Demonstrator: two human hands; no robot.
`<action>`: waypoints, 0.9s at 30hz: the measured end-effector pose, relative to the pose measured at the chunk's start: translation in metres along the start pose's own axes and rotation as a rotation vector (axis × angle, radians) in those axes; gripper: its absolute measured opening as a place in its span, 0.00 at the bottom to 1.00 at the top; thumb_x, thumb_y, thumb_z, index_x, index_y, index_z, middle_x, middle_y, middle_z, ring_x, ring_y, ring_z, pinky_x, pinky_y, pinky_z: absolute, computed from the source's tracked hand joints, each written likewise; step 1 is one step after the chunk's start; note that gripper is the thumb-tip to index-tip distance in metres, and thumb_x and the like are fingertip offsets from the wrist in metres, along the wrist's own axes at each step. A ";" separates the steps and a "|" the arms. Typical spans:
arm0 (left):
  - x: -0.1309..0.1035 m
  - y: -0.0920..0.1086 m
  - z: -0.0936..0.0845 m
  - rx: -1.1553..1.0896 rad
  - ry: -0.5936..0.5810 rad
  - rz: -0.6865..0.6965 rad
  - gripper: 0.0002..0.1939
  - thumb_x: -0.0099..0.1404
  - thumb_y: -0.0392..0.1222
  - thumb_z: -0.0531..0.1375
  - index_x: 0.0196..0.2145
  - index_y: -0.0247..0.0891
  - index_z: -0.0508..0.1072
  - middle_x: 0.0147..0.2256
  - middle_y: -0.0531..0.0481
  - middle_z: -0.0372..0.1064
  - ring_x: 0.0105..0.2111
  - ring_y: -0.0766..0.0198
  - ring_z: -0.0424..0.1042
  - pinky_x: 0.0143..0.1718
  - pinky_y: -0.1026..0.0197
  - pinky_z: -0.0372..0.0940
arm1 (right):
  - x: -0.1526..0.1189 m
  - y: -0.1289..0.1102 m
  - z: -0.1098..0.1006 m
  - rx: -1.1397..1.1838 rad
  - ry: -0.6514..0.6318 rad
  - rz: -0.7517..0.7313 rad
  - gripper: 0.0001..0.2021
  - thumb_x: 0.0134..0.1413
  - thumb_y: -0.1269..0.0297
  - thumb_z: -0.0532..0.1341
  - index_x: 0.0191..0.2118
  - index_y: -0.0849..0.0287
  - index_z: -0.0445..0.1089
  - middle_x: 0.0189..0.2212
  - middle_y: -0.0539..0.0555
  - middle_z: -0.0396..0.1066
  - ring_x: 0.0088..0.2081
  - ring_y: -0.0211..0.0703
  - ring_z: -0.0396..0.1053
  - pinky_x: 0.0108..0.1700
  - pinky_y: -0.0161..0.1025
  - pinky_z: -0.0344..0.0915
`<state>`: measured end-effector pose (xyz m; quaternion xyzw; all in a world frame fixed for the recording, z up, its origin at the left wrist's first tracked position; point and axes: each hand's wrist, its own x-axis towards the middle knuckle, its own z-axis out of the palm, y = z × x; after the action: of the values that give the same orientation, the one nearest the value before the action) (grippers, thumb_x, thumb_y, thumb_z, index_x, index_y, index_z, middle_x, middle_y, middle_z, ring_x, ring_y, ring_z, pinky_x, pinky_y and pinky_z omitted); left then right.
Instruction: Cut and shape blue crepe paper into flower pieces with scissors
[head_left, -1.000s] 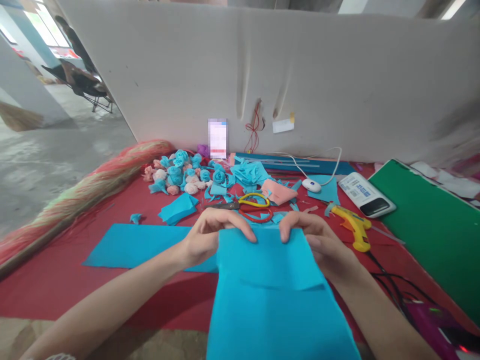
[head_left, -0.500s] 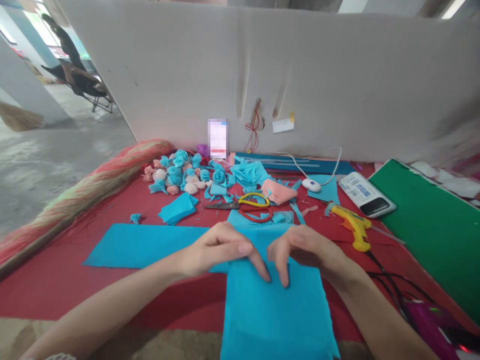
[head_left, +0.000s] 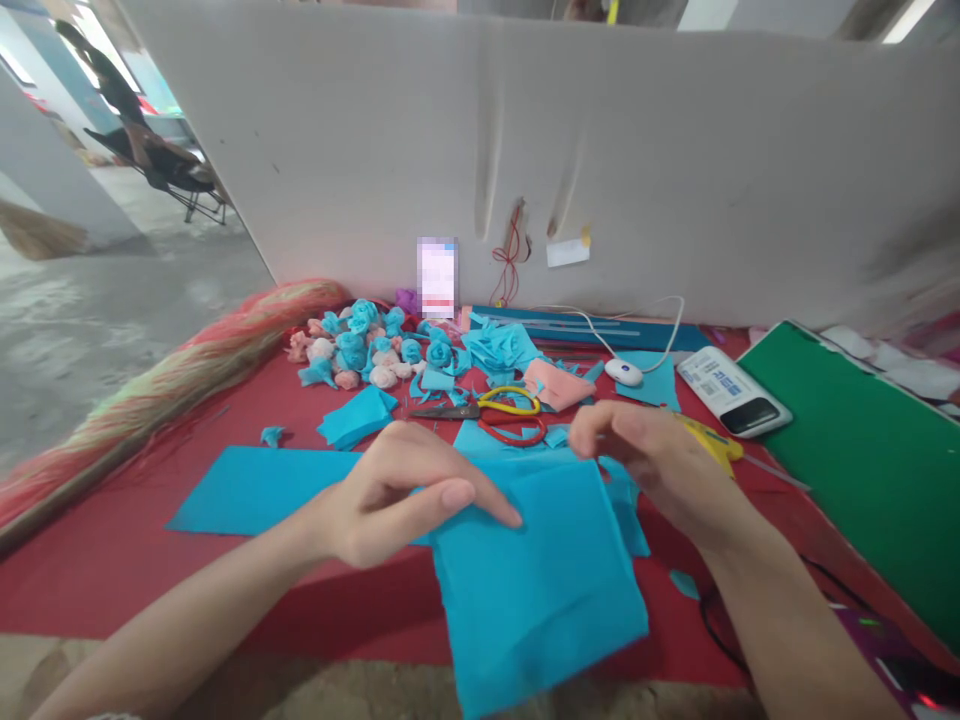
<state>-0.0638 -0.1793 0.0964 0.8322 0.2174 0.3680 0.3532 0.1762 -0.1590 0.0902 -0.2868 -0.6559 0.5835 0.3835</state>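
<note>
A blue paper sheet [head_left: 547, 590] lies in front of me, its near end reaching past the table's front edge. My left hand [head_left: 405, 495] rests on its left side, index finger stretched out on the paper and thumb apart; its other fingers are mostly hidden. Just above the sheet's far right corner, my right hand [head_left: 645, 450] is raised with loosely curled fingers, nothing visible in them. A long blue paper strip [head_left: 262, 490] runs out from under my left hand. Scissors [head_left: 510, 415] with yellow and red handles lie beyond the sheet.
Blue and pink paper flowers [head_left: 367, 345] are heaped at the back left, near a stack of blue paper squares [head_left: 356, 417]. A yellow glue gun [head_left: 716, 445], partly hidden by my right hand, lies near a white device [head_left: 733, 392] and a green board [head_left: 855, 450].
My right hand has lifted off the paper and moved right and away from me. The sheet's near end has swung up and left. My left hand has shifted slightly left.
</note>
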 end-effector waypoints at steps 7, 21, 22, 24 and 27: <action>0.004 -0.005 0.009 0.164 -0.028 0.163 0.16 0.64 0.35 0.48 0.40 0.32 0.74 0.26 0.44 0.75 0.16 0.67 0.67 0.20 0.66 0.60 | 0.002 -0.002 0.022 -0.205 0.163 0.215 0.14 0.48 0.54 0.58 0.23 0.59 0.63 0.17 0.47 0.58 0.19 0.31 0.54 0.20 0.30 0.52; 0.011 -0.012 0.007 -0.008 -0.188 -0.079 0.17 0.65 0.39 0.49 0.46 0.31 0.70 0.29 0.45 0.74 0.22 0.69 0.67 0.25 0.69 0.61 | 0.000 0.005 0.031 -0.604 0.193 0.002 0.14 0.56 0.56 0.52 0.25 0.59 0.63 0.17 0.47 0.58 0.20 0.33 0.54 0.22 0.31 0.50; 0.012 -0.013 0.008 -0.021 -0.213 -0.083 0.17 0.65 0.40 0.48 0.46 0.31 0.71 0.31 0.44 0.74 0.24 0.67 0.68 0.28 0.68 0.62 | -0.001 0.006 0.033 -0.637 0.152 -0.016 0.15 0.57 0.56 0.51 0.26 0.59 0.63 0.18 0.47 0.59 0.21 0.33 0.55 0.23 0.31 0.52; 0.012 -0.015 0.010 -0.046 -0.257 -0.079 0.17 0.66 0.40 0.47 0.42 0.31 0.73 0.33 0.42 0.74 0.30 0.64 0.70 0.33 0.66 0.63 | -0.002 0.008 0.036 -0.669 0.096 -0.043 0.14 0.59 0.57 0.49 0.27 0.58 0.63 0.19 0.47 0.61 0.22 0.32 0.57 0.25 0.30 0.53; 0.012 -0.016 0.013 -0.052 -0.280 -0.076 0.17 0.66 0.41 0.47 0.39 0.32 0.74 0.30 0.44 0.74 0.30 0.64 0.71 0.33 0.66 0.64 | -0.004 0.010 0.041 -0.704 0.067 -0.063 0.14 0.60 0.58 0.48 0.28 0.58 0.62 0.20 0.46 0.62 0.22 0.32 0.58 0.26 0.29 0.55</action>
<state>-0.0477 -0.1663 0.0835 0.8572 0.1877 0.2402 0.4151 0.1435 -0.1830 0.0783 -0.3999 -0.8125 0.2999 0.3001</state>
